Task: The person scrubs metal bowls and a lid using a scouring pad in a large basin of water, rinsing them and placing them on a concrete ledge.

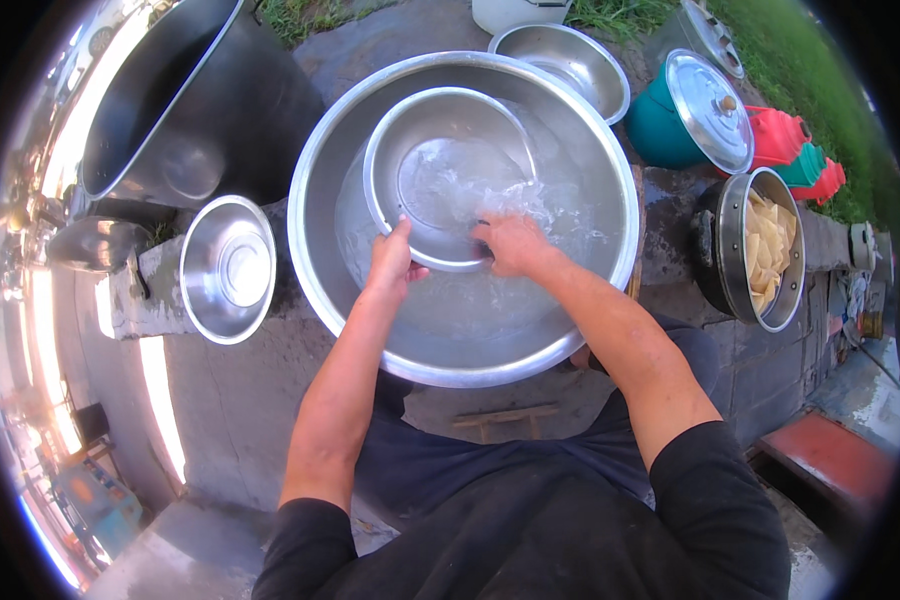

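Note:
A wide stainless steel basin (pixel 330 142) of water lies before me. Inside it, a smaller metal basin (pixel 454 112) sits tilted and partly under water. My left hand (pixel 393 259) grips the near-left rim of that smaller basin, thumb on the inner side. At its near-right edge is my right hand (pixel 516 244), fingers curled down into the basin amid splashing water (pixel 510 196). Something dark shows under those fingers, but whether it is a held object cannot be made out.
A tall metal pot (pixel 247 127) and a shiny metal bowl (pixel 229 270) stand left. Behind is another metal basin (pixel 570 64). To the right are a lidded teal bucket (pixel 656 124), red plastic containers (pixel 778 136) and a pot (pixel 729 247) holding pale, folded sheet-like pieces (pixel 766 244).

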The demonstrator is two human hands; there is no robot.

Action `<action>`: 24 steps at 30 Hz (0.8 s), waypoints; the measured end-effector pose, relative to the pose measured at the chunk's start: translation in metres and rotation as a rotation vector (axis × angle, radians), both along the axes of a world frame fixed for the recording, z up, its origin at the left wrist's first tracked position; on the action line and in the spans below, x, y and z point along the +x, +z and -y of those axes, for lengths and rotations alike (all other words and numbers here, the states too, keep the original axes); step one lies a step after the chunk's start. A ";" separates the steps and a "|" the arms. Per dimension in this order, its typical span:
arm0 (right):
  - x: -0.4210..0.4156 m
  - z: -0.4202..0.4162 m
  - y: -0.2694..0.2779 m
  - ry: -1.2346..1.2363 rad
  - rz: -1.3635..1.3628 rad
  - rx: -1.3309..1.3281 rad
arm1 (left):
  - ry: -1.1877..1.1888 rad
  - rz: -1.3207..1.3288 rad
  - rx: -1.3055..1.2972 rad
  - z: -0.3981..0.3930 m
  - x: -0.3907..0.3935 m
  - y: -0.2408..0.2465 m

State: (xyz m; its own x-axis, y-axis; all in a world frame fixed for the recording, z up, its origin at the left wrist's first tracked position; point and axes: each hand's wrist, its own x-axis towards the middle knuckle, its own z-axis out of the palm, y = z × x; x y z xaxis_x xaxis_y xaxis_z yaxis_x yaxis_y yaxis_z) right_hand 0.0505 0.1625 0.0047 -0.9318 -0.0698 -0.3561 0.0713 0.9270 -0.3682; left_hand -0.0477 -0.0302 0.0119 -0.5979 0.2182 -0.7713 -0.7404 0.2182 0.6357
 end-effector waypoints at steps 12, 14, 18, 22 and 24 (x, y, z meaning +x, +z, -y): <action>0.017 0.002 -0.015 -0.062 -0.148 -0.030 | 0.041 -0.162 -0.121 -0.011 0.027 -0.010; 0.017 -0.010 -0.020 -0.041 -0.174 0.104 | 0.011 -0.164 -0.103 -0.013 0.030 -0.008; 0.017 0.027 -0.018 -0.145 -0.140 -0.067 | 0.031 -0.155 -0.052 -0.024 0.037 -0.003; 0.009 0.056 -0.015 -0.216 -0.170 -0.351 | -0.023 -0.090 0.071 -0.020 0.030 0.003; 0.020 0.034 -0.010 -0.103 -0.134 -0.249 | -0.038 -0.105 -0.040 -0.014 0.030 0.001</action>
State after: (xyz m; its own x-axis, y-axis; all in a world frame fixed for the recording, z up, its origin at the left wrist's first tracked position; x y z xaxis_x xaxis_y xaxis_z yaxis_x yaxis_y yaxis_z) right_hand 0.0700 0.1286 -0.0052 -0.9760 -0.0422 -0.2137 0.0959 0.7976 -0.5955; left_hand -0.0173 -0.0159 0.0125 -0.6676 0.2126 -0.7135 -0.6608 0.2722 0.6994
